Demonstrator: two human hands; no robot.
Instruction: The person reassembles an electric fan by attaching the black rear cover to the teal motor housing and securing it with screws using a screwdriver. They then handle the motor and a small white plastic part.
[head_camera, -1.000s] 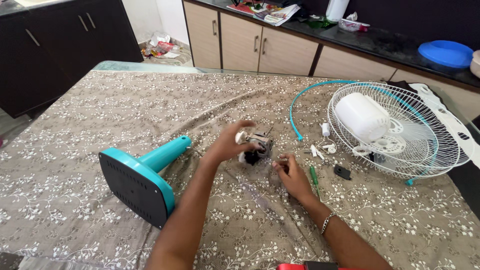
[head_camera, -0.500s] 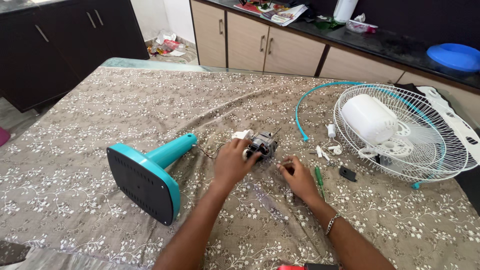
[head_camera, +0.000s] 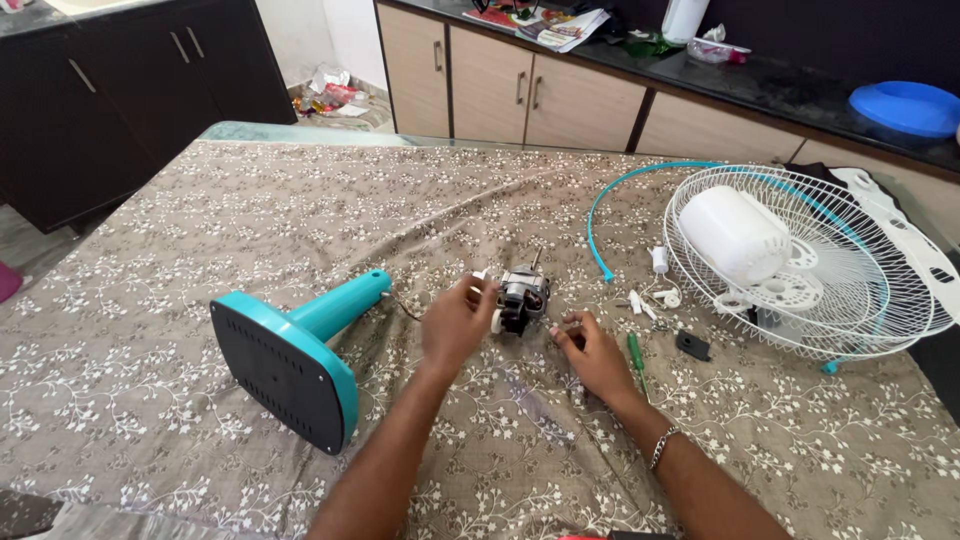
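A small grey and black fan motor (head_camera: 524, 296) with its shaft pointing up stands on the patterned tablecloth (head_camera: 250, 210) in the middle of the table. My left hand (head_camera: 453, 322) grips the motor's left side, by a white part. Just right of the motor my right hand (head_camera: 592, 352) rests on the cloth, with thumb and fingertips pinched together. Whether something small lies between them does not show. A green screwdriver (head_camera: 635, 358) lies beside my right wrist.
A teal fan stand (head_camera: 292, 350) lies on its side at the left. At the right are a white wire fan grille (head_camera: 860, 300) holding a white motor cover (head_camera: 735, 232), a teal rim ring (head_camera: 598, 215), small white parts (head_camera: 655, 292) and a black piece (head_camera: 692, 345). Cabinets and a counter stand behind.
My left hand came down from above the motor and took hold of its left side. The motor now stands more upright. My right hand stayed by the motor's right side.
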